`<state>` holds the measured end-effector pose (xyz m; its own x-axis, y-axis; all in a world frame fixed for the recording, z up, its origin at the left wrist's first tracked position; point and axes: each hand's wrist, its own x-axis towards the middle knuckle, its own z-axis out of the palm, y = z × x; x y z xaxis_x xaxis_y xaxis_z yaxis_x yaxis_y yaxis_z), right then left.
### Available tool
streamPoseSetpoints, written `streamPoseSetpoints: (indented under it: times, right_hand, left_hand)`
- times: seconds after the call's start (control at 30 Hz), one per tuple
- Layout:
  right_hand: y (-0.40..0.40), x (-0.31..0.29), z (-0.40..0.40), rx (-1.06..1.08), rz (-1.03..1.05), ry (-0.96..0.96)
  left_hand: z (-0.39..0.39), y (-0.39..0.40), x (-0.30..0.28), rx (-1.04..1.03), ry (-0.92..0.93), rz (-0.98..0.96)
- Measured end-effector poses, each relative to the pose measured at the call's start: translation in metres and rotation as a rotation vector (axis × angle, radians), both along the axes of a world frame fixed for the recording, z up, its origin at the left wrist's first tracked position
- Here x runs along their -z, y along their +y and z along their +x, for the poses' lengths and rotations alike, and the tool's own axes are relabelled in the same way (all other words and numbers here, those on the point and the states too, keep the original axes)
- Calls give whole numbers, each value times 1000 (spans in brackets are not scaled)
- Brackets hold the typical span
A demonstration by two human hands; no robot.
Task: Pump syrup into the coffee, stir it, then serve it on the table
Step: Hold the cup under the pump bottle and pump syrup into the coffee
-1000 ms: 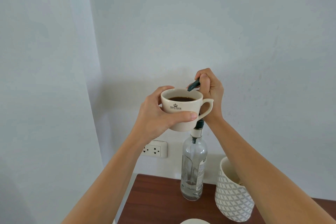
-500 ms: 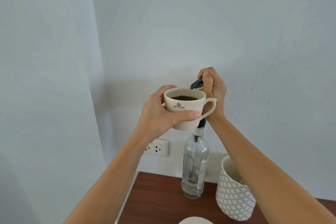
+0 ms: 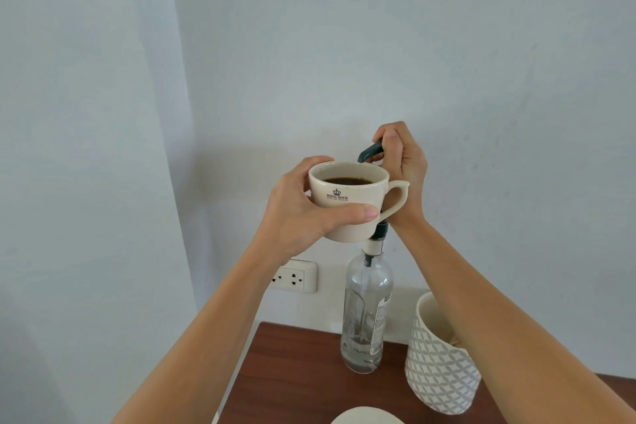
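The left hand (image 3: 303, 213) is closed around the body of the cream coffee cup (image 3: 347, 200), thumb across the near side and fingers wrapped behind the far side. The cup is held upright in the air, handle pointing right, with dark coffee (image 3: 348, 180) inside. A crown logo is printed on the near face.

The right hand (image 3: 402, 169) is closed over the dark green pump head (image 3: 370, 151), whose spout (image 3: 363, 158) angles down over the far rim of the cup. The pump stem runs down behind the cup into the neck of the clear glass syrup bottle (image 3: 366, 313).

The bottle stands upright on the brown wooden table (image 3: 292, 372), near its far edge, with little liquid at its bottom. Just right of it stands a white patterned ceramic pot (image 3: 440, 372). A white saucer (image 3: 364, 416) shows at the near edge of the view. A wall socket (image 3: 296, 276) sits left of the bottle.
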<state>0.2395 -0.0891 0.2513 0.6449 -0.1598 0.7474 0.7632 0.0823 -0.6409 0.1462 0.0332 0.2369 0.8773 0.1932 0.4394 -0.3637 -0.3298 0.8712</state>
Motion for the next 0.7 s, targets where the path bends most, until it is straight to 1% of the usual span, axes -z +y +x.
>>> streamPoseSetpoints:
  times: [0.7]
  right_hand:
    - [-2,1,1,-32,-15,-9]
  left_hand:
    - [2,0,1,-4,16,-10]
